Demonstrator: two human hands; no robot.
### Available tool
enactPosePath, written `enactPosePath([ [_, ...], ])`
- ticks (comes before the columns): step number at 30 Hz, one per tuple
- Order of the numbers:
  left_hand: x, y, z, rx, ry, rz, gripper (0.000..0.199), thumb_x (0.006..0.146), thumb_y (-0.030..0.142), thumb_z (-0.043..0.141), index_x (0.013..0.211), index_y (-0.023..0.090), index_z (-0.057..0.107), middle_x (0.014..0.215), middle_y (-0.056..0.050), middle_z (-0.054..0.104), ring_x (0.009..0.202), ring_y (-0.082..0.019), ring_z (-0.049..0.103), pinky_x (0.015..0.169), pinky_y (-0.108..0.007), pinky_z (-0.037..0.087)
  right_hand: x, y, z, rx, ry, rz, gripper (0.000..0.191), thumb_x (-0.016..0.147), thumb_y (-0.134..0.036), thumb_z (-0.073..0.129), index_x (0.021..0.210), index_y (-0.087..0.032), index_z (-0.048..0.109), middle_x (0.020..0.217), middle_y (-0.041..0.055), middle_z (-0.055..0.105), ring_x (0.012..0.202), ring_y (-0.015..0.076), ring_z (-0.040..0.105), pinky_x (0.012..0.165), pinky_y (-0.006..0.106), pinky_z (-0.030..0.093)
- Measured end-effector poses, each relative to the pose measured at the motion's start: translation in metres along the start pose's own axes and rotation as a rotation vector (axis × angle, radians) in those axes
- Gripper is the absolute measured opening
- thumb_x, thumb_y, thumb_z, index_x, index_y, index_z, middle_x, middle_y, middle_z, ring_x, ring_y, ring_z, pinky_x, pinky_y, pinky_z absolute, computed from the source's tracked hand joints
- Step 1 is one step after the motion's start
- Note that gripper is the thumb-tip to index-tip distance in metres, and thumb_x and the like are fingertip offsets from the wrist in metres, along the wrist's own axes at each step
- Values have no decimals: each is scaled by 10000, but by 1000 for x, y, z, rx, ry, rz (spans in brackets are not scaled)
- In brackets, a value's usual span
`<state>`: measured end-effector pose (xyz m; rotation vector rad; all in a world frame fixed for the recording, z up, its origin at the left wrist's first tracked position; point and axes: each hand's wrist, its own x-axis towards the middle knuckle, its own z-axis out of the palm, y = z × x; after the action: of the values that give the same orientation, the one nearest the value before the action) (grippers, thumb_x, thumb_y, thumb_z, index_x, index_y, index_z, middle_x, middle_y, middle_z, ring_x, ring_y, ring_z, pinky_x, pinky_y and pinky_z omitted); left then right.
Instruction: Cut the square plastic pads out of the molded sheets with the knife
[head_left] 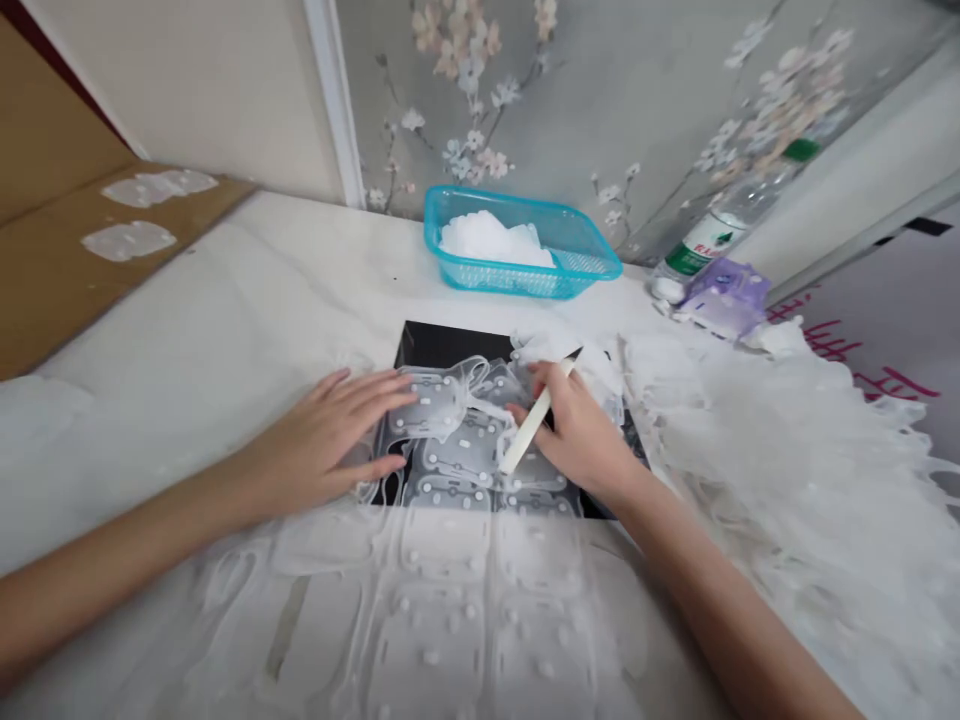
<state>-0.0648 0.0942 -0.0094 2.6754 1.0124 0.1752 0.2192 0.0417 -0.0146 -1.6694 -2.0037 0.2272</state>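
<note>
My left hand (349,430) lies with its fingers spread, the fingertips touching the left edge of a translucent moulded piece (429,402). My right hand (574,425) is wrapped round a cream-coloured flat tool (534,425), which slants down to the left with its lower end over the moulded sheet. Beneath both hands is a black board (450,343), partly covered by the translucent sheet (446,540) of joined panels with small round bumps. The sheet extends toward me past the board's front edge. Loose white scraps (592,368) sit just beyond my right hand.
A blue basket (510,285) holding white pieces stands at the back. A large pile of translucent sheets (795,460) covers the right side. At the back right are a bottle (701,240) and a purple packet (727,297). Cardboard (60,260) with two translucent pieces lies left.
</note>
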Motion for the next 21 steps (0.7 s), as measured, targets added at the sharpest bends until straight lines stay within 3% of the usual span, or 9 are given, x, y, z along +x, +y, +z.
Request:
enactPosePath([
  [2,-10,0,9,-25,-64,7,566,876,524,420,1402,345,311,1510,-17,285,1374,-233,276,1127,-476,69,-5,-3,4,22,-34,-70,133,831,-277,497,820,-225,375,945,104,588,966,270,524,785,396,423],
  [5,-12,-6,12,-68,-77,-5,626,844,562,461,1413,384,272,1524,3,243,1390,-241,240,1127,-489,25,-19,-10,-5,-46,86,-77,83,835,-242,484,836,-230,402,884,72,600,911,258,539,805,411,411],
  [7,-11,-10,10,-94,-66,-3,663,822,582,483,1417,389,262,1522,7,242,1396,-253,223,1125,-493,12,-36,-21,-12,-142,203,63,163,811,-332,550,886,-230,446,778,45,573,800,255,539,758,416,412],
  [9,-10,-12,8,-126,-53,-20,640,839,572,459,1419,386,260,1513,8,265,1396,-258,223,1123,-495,14,-60,-34,-12,-181,259,330,298,766,-443,605,907,-234,447,796,61,574,813,284,534,692,412,415],
  [11,-11,-10,8,-157,-43,-50,568,884,544,379,1416,374,278,1500,7,298,1392,-252,234,1120,-493,15,-85,-48,-2,-43,170,452,320,766,-461,605,820,-238,380,1017,123,587,980,312,532,735,427,424],
  [13,-12,-5,11,-172,-26,-83,539,905,537,310,1412,356,303,1495,-1,307,1390,-253,240,1116,-492,14,-105,-61,11,113,159,484,279,799,-416,572,800,-238,357,1219,159,519,1170,317,458,837,453,408],
  [17,-13,3,22,-89,83,-99,685,836,638,371,1425,296,303,1511,-29,266,1387,-283,236,1122,-477,-16,-119,-74,22,351,221,565,258,810,-338,576,771,-247,337,997,63,605,898,202,590,724,332,463],
  [21,-15,4,25,33,92,-53,789,817,683,345,1451,224,245,1521,-58,225,1397,-274,209,1126,-473,-8,-118,-67,-4,341,244,593,282,761,-354,626,757,-234,370,908,41,603,787,162,588,621,251,448],
])
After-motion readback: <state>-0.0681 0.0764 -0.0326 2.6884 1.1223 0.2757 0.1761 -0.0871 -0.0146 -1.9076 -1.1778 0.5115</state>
